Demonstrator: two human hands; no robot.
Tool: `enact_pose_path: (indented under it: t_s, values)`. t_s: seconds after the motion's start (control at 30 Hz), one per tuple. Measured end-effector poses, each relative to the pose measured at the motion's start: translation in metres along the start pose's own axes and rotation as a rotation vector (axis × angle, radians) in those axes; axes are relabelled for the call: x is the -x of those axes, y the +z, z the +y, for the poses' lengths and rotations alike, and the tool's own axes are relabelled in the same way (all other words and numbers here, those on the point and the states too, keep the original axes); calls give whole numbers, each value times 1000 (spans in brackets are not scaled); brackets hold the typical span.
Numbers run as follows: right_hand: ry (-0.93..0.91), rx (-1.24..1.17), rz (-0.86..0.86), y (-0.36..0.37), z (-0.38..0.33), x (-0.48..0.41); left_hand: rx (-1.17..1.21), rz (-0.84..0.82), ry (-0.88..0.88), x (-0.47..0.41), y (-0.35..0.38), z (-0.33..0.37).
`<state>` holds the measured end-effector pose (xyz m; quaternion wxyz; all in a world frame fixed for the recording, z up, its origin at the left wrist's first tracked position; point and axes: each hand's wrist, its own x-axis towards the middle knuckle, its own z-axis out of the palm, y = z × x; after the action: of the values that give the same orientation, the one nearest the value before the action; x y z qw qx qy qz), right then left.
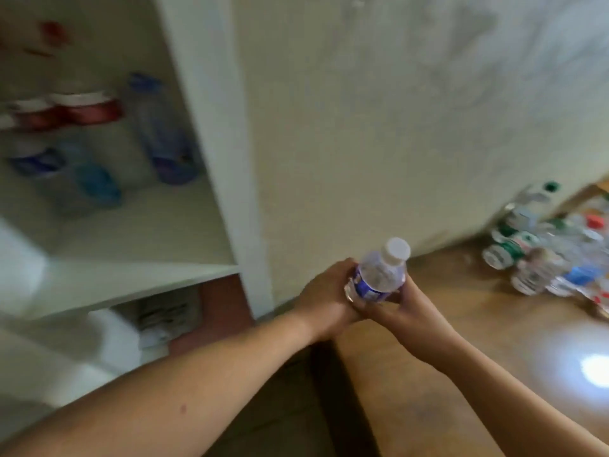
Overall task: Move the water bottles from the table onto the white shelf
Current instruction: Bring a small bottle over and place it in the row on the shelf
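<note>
A small clear water bottle with a white cap and a blue label is held tilted above the left end of the wooden table. My left hand grips its lower part from the left and my right hand cups it from the right and below. Several more water bottles lie in a heap at the table's far right, by the wall. The white shelf stands at the left, with several blurred bottles on its board.
A white upright panel of the shelf stands between the shelf opening and the cream wall. Below the shelf board lies a lower compartment with blurred white items. A bright light reflection shows on the table.
</note>
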<state>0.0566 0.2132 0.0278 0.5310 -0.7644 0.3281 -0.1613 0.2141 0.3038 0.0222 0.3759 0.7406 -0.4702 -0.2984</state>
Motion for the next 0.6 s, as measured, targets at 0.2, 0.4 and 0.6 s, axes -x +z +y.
enact_pose_path:
  t_s: [0.2,0.4,0.6]
  values:
    - [-87,164,-238,110,-72,-20,-91,124,-67,86,-121,-52]
    - [-205,149,-290,210,-131,-59,-24,421,-94,120,-203,-99]
    - [-168,214,-241,273,-184,-117,-85,534,-160,88,-267,-147]
